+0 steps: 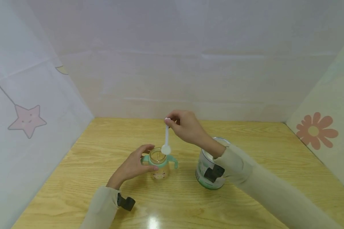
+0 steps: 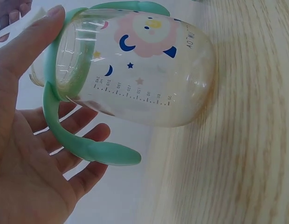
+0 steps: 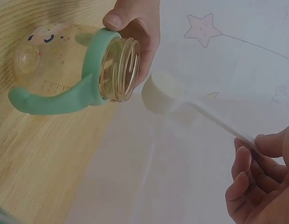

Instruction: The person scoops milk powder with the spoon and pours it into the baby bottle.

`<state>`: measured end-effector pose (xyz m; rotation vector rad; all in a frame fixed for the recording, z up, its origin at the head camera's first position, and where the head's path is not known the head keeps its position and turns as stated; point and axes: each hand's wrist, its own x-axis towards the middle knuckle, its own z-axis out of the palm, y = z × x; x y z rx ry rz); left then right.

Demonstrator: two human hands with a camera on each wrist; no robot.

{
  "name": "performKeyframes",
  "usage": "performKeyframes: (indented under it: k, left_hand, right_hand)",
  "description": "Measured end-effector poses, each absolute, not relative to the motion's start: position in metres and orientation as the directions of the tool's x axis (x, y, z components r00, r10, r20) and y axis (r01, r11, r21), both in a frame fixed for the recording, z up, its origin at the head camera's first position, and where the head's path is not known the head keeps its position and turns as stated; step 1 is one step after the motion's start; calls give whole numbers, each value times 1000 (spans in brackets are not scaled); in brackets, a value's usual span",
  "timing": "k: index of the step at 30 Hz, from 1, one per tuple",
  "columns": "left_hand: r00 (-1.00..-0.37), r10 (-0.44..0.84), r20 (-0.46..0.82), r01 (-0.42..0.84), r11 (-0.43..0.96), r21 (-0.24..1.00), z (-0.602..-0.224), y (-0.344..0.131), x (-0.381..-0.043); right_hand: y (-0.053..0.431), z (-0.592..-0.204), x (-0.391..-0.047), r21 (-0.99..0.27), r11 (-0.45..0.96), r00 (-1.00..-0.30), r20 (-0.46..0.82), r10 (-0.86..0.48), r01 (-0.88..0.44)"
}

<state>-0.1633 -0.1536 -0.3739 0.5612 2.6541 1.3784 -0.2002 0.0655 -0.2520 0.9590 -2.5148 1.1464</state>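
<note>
The step in hand looks like the tipping of a scoop (image 1: 166, 149) into the baby bottle (image 1: 159, 165), which stands on the wooden table (image 1: 246, 197) just left of the open tin (image 1: 210, 173) — its bowl sits right at the bottle's open mouth. The right hand (image 1: 186, 126) is raised above the bottle and pinches the top of the scoop's handle between its fingertips, while the left hand (image 1: 133, 167) curls thumb and fingers around the bottle's green collar. I judge the next move needs a small turn of the wrist with the bowl kept over the mouth — the opening is narrow.

My right sleeve (image 1: 246, 171) hides much of the tin (image 1: 207, 178); its label is too small to read.
</note>
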Motion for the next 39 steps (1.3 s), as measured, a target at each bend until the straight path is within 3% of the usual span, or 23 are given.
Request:
performKeyframes:
  k: [24,39]
  left_hand:
    - [-900,433,60,290,489,823,-384,-161,-167]
    - [-888,456,63,307,485,819,-378,-157,-170]
  right_hand:
    - [48,-267,-195,-605,494,-773,382,-507,-624]
    - [61,-276,-177,-518,424,-663,479,-575,-743]
